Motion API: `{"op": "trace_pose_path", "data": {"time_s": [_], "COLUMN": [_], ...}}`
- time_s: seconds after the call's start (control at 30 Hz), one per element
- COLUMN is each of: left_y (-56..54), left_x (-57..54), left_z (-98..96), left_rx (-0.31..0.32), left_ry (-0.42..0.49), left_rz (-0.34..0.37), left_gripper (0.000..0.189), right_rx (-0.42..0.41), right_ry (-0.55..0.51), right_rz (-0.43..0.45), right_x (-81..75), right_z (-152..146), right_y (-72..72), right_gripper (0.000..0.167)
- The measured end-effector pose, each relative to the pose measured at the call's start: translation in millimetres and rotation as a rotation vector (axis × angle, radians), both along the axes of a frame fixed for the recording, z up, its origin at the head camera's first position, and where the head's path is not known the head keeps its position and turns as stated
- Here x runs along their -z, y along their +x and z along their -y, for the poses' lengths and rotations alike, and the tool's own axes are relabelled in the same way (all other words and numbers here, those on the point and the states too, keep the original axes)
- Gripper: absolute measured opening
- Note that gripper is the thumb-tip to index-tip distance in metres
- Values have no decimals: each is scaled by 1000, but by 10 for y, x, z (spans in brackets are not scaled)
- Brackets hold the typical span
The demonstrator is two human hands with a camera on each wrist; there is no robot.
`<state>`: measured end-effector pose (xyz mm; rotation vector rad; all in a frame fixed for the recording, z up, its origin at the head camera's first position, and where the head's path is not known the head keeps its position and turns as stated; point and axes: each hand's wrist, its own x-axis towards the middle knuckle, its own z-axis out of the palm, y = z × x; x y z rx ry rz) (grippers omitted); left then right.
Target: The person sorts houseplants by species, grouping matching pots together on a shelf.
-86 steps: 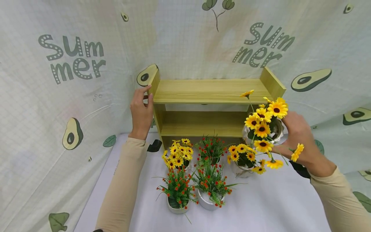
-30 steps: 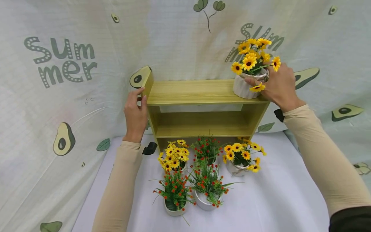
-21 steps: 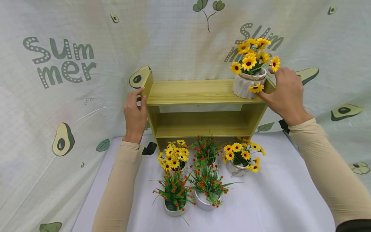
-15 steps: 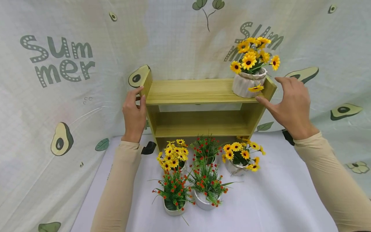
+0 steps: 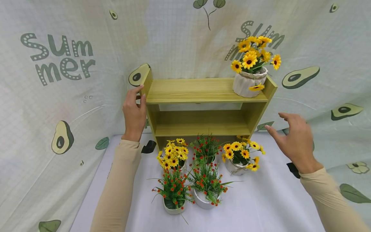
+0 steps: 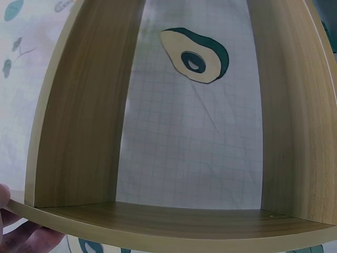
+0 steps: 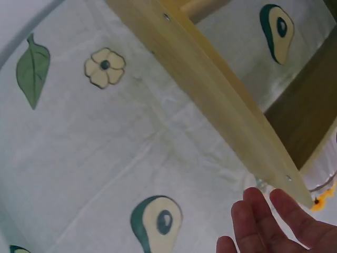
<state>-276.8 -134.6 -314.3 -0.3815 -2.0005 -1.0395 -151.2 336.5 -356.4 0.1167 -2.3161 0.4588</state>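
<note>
A small wooden shelf (image 5: 203, 98) stands at the back, with a board on top and another below. My left hand (image 5: 134, 112) holds its left side panel (image 6: 174, 240); in the left wrist view the fingers lie along the outside of that panel. On the right end of the top board stands a ribbed white pot of yellow sunflowers (image 5: 250, 84), upright. To the right of the shelf, apart from it, my right hand (image 5: 295, 141) is in the air, fingers spread from the thumb and nothing between them.
In front of the shelf, on the white table (image 5: 261, 206), stand potted yellow sunflowers at left (image 5: 174, 156) and right (image 5: 240, 159). Between and before them are red-flowered plants, at back (image 5: 205, 151), front left (image 5: 174, 193) and front middle (image 5: 207, 190). A printed cloth (image 5: 185, 48) hangs behind.
My right hand lifted the sunflower pot onto the top board's right end, let go of it, and has moved away down and to the right. The left hand stays at the left panel.
</note>
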Motion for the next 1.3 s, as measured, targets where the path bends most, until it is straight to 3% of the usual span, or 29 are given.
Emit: {"op": "trace_pose_path", "data": {"time_s": [0.33, 0.57, 0.77, 1.0, 1.3], "left_y": [2, -12, -21, -12, -7], "left_x": [4, 0, 10, 15, 9], "left_z": [-4, 0, 11, 20, 6], "left_rx": [2, 4, 1, -1, -7], "left_ry": [3, -6, -24, -26, -16], "left_rz": [-1, -9, -13, -14, -2], "left_gripper": [33, 32, 32, 33, 33], "right_rx": [22, 54, 56, -12, -86], "right_ry": [-20, -32, -52, -89, -173], "right_rz": [135, 336, 445, 560, 694], "right_x": [647, 1068, 1361, 1609, 1708], "right_z": [-138, -140, -148, -119, 32], "right_y": [141, 219, 275, 294, 233], "right_gripper": [54, 48, 48, 51, 78]}}
